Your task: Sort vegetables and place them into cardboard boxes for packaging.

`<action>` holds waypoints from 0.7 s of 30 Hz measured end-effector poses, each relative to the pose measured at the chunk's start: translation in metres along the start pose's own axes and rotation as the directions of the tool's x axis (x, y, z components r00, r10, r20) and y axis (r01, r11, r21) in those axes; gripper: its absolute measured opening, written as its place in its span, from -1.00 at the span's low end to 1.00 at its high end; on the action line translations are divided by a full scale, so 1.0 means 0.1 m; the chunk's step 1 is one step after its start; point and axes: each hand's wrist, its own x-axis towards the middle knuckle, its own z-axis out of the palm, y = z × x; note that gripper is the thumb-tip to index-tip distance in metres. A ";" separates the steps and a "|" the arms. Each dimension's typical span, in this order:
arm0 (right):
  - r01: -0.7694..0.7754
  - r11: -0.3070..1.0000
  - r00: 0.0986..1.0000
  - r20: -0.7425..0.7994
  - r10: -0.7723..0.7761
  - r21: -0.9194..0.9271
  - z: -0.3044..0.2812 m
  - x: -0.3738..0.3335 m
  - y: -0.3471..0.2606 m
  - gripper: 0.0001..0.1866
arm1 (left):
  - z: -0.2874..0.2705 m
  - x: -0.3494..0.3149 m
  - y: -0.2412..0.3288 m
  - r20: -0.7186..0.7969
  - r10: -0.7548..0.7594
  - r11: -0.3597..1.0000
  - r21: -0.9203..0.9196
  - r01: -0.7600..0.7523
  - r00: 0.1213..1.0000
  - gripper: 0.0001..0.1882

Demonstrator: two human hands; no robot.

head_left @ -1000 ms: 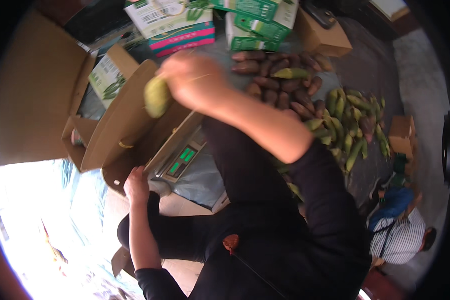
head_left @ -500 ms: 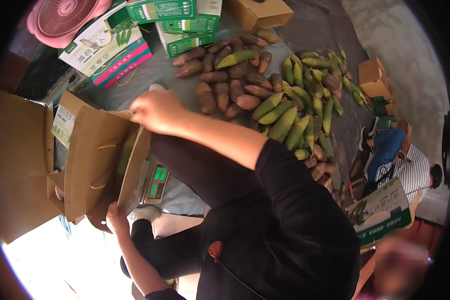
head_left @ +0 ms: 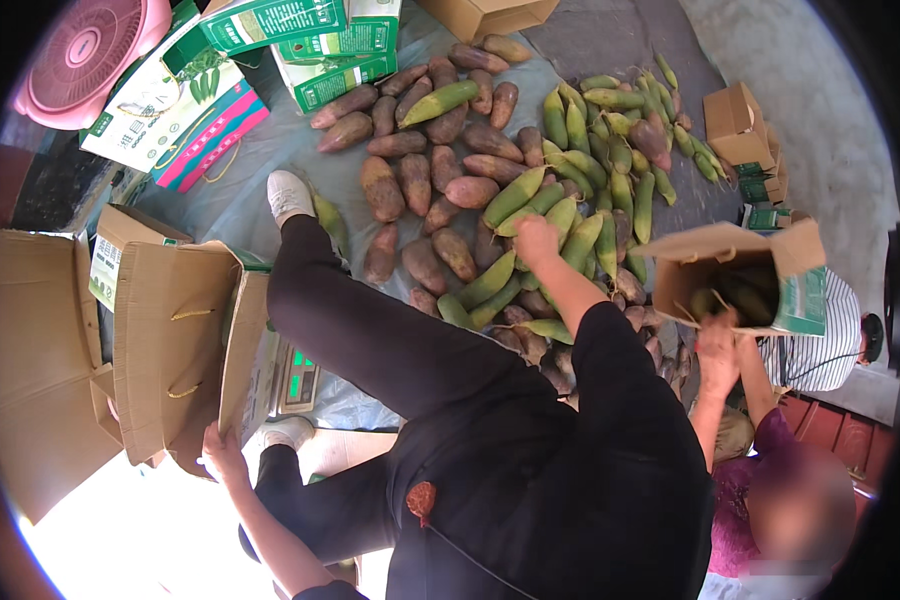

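My left hand point(head_left: 226, 455) is closed on the lower edge of an open cardboard box point(head_left: 175, 335) with rope handles, at the left by a scale point(head_left: 298, 380) with a lit green display. My right hand point(head_left: 538, 242) is over the pile of long green radishes point(head_left: 517, 198), touching or just above them. Its fingertips are hidden, so I cannot tell whether it grips one. Thick reddish-brown root vegetables point(head_left: 381, 188) lie left of the green ones, with one green radish point(head_left: 440, 103) on top of them.
A co-worker at the right holds a cardboard box point(head_left: 738, 280) with dark produce inside. Another person in a striped shirt point(head_left: 825, 340) is behind it. A pink fan point(head_left: 95, 60), a printed carton point(head_left: 185, 115) and green-white boxes point(head_left: 340, 60) stand at the upper left. My leg point(head_left: 390, 320) crosses the middle.
My right hand has left the box and swung right to the radish pile. My left hand stays on the box. The co-worker's box has been raised and tilted, showing its inside.
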 end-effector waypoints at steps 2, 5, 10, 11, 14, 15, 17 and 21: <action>0.242 0.965 0.968 -0.035 -0.247 -0.100 0.08 0.03 -0.13 -0.86 | 0.00 -0.01 0.12 -0.017 -0.008 1.000 0.021 0.009 1.000 -0.81; 0.361 0.862 0.931 0.091 -0.353 -0.355 0.18 0.09 -0.35 -0.80 | -0.01 0.00 0.19 -0.026 -0.028 0.997 0.067 0.029 0.999 -0.81; 0.552 0.643 0.834 0.369 -0.411 -0.531 0.18 0.25 -0.53 -0.77 | -0.02 -0.01 0.11 -0.004 -0.067 0.997 0.027 0.067 0.998 -0.79; 0.586 0.607 0.810 0.379 -0.447 -0.537 0.18 0.26 -0.54 -0.78 | -0.02 -0.01 0.12 -0.009 -0.048 0.998 0.026 0.048 0.999 -0.79; 0.578 0.632 0.816 0.353 -0.458 -0.516 0.21 0.24 -0.58 -0.79 | -0.02 0.02 0.06 -0.003 -0.030 0.999 0.021 0.030 1.000 -0.79; 0.538 0.691 0.843 0.318 -0.434 -0.483 0.23 0.24 -0.60 -0.80 | -0.01 0.02 0.03 0.007 -0.031 0.999 0.020 0.031 0.999 -0.80; 0.593 0.688 0.805 0.311 -0.505 -0.419 0.08 0.22 -0.73 -0.81 | -0.01 0.02 0.11 -0.006 -0.031 0.999 0.021 0.031 0.999 -0.80; 0.588 0.786 0.805 0.233 -0.545 -0.191 -0.24 0.11 -1.31 -0.85 | -0.02 0.02 0.09 0.003 -0.072 0.996 0.050 0.072 0.997 -0.83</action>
